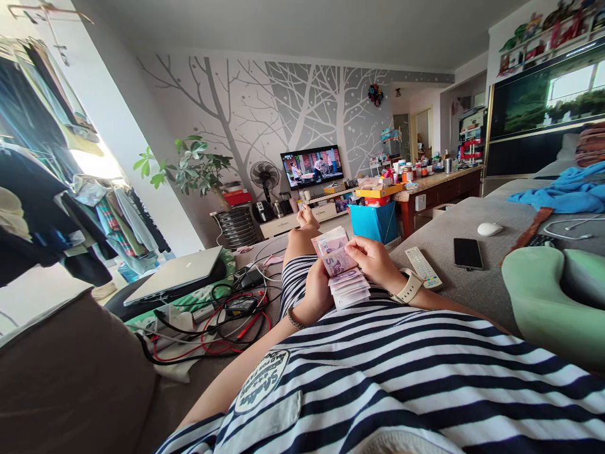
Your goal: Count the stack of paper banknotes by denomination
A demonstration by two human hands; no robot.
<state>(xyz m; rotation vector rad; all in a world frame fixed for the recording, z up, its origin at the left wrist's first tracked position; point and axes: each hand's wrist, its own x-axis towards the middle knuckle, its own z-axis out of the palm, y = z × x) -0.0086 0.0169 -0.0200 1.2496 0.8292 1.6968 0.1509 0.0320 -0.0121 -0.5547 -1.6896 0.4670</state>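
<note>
A folded stack of banknotes (348,289) rests above my lap, its lower ends fanned out toward me. My left hand (317,291) is wrapped round the stack from the left. From the right, my right hand (373,260) pinches the edge of a purple note marked 5 between thumb and fingers. The upper ends of the notes, some pinkish, stick up past both hands. A bracelet circles my left wrist, and a pale watch (410,287) is on my right one. My fingers behind the notes are hidden.
Right of my hands, a remote control (423,267), a phone (467,253) and a white mouse (489,229) lie on the grey sofa. A green neck pillow (534,302) is nearer. To the left are tangled cables (231,315) and a laptop (174,275).
</note>
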